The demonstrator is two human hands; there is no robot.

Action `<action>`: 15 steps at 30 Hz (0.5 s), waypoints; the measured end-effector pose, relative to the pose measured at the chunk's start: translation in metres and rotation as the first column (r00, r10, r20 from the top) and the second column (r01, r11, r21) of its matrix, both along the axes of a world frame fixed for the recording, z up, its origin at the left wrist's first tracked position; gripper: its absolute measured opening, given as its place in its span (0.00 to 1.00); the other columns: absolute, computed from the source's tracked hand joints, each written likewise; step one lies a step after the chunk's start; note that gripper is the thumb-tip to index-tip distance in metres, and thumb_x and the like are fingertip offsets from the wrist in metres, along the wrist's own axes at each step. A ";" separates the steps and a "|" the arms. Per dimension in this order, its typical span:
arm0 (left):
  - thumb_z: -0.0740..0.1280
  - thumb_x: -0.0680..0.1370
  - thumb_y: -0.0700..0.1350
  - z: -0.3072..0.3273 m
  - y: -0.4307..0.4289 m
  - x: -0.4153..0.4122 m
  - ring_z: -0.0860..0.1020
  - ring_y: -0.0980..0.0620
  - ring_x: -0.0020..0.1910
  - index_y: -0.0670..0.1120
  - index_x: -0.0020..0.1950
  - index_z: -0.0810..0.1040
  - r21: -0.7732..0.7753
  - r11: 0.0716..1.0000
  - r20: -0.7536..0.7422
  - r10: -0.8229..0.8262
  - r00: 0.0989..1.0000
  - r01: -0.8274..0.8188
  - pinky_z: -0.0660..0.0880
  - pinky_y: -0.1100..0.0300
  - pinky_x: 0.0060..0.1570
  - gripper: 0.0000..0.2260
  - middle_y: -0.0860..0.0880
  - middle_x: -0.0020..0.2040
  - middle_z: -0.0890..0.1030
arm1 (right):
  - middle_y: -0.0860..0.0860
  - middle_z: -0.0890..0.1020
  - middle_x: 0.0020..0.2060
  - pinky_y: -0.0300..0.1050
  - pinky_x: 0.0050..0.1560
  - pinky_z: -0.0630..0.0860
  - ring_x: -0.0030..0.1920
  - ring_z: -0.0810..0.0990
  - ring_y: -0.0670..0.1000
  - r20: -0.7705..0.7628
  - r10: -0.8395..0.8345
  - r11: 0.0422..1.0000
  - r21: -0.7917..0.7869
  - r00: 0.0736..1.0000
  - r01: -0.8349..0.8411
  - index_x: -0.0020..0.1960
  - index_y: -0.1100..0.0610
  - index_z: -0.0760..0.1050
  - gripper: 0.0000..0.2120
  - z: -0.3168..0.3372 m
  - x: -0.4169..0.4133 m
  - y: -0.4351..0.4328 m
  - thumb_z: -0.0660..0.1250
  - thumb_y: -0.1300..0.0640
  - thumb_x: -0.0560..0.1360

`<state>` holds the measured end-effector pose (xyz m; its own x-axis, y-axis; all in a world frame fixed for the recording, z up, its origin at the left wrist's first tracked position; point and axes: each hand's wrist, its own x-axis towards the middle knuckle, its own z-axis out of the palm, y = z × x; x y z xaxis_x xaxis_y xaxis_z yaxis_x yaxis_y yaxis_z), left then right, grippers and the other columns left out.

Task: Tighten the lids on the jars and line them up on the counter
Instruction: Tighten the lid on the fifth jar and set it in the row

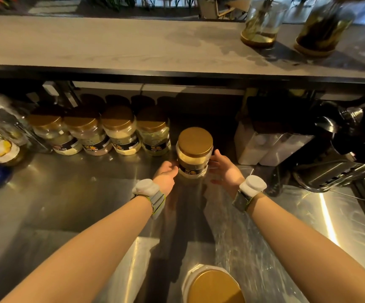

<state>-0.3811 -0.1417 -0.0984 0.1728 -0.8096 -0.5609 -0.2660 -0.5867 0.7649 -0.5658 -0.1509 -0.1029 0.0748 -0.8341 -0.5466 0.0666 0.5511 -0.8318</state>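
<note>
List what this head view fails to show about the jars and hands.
Head view:
- Near jar: cut off by the bottom edge.
- Labels on the row of four jars: too blurred to read.
- Left hand: fingertips hidden by its own knuckles, grip on the middle jar unclear.
- Dark shapes behind the row: lost in shelf shadow.

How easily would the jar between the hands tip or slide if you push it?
The jar looks wide and squat, so it probably slides rather than tips. The shiny steel counter likely lets it slip easily. It seems mostly full of powder, so probably fairly heavy.
</note>
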 end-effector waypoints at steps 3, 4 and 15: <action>0.58 0.82 0.39 0.002 0.004 -0.002 0.71 0.50 0.51 0.38 0.72 0.64 -0.031 0.998 -0.032 -0.056 0.998 0.055 0.72 0.57 0.50 0.18 0.43 0.61 0.73 | 0.57 0.72 0.68 0.54 0.54 0.71 0.67 0.71 0.60 0.027 -0.004 1.000 0.001 1.000 0.004 0.73 0.58 0.64 0.29 -0.004 0.001 0.001 0.56 0.40 0.78; 0.58 0.82 0.38 0.003 0.005 -0.002 0.72 0.51 0.48 0.38 0.72 0.63 -0.048 0.997 -0.059 -0.059 0.996 0.057 0.71 0.59 0.46 0.19 0.44 0.59 0.74 | 0.57 0.72 0.68 0.55 0.55 0.71 0.67 0.71 0.60 0.029 -0.007 1.000 -0.001 1.000 0.007 0.73 0.58 0.64 0.29 -0.006 0.002 -0.001 0.56 0.41 0.79; 0.59 0.81 0.38 0.016 -0.016 -0.006 0.66 0.47 0.72 0.42 0.74 0.64 -0.147 0.989 -0.141 -0.047 0.989 0.026 0.61 0.52 0.70 0.20 0.45 0.72 0.69 | 0.55 0.73 0.68 0.55 0.56 0.74 0.64 0.74 0.60 -0.042 -0.020 1.000 0.017 0.999 0.020 0.72 0.56 0.66 0.30 0.013 0.020 -0.032 0.58 0.38 0.77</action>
<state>-0.3871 -0.1580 -0.0829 0.0682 -0.8881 -0.4545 -0.1664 -0.4593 0.8726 -0.5454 -0.1832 -0.0903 0.0351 -0.8254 -0.5634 0.0435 0.5645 -0.8243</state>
